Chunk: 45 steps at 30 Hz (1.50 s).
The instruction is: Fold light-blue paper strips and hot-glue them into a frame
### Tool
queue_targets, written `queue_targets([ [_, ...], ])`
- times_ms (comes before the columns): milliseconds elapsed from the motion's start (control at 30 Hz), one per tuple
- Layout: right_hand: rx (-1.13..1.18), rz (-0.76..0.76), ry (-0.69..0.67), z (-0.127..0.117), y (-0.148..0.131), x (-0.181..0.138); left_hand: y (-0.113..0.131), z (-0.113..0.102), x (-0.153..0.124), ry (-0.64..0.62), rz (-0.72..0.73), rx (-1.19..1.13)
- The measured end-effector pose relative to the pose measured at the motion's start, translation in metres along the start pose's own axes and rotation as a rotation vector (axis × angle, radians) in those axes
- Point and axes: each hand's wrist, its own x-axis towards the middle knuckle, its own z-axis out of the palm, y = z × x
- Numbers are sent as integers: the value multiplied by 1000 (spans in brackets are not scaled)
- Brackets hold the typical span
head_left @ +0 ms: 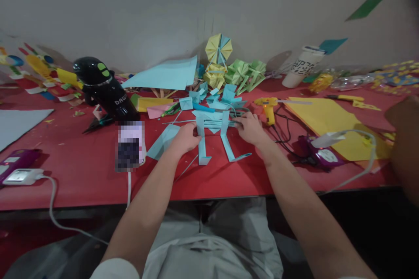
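Observation:
A light blue paper construction lies before me on the red table. It has a left folded strip, a right folded strip and thin paper rods running across between them. My left hand is closed at the outer side of the left strip, its fingertips partly hidden. On the other side, my right hand pinches the right end of the rods. A light blue paper sheet lies beside my left hand, and cut blue paper pieces are heaped behind the rods.
A yellow glue gun stands to the right, near a yellow paper stack and a purple power strip. A phone and black bottle are left. Paper models and a cup stand behind.

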Motion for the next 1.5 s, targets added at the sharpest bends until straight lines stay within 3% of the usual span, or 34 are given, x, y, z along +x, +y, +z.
queue_targets([
  [267,41,32,-44,-7,-1,0,-2,0,1,4,12,18],
  [433,229,24,-46,-3,7,2,0,0,0,4,-14,53],
  [633,455,-37,127,2,10,4,2,-1,-1,-1,17,52],
  [833,824,54,375,-17,-1,1,2,-1,-2,17,-18,-20],
  [900,995,53,318,-26,-6,-2,2,-2,-2,8,-7,-78],
  [967,1092,7,171,-33,-8,-5,3,-5,-2,-6,20,-183],
  [1067,1091,-65,-87,-40,-10,-10,7,-12,-2,23,36,-304],
  [1133,1050,-78,-188,-43,-10,-12,9,-18,-4,34,28,-324],
  [1333,919,-80,-296,-44,-8,-13,12,-25,-11,-81,83,-263],
  [1500,842,-102,-266,-36,-6,-12,15,-24,-13,-133,27,-126],
])
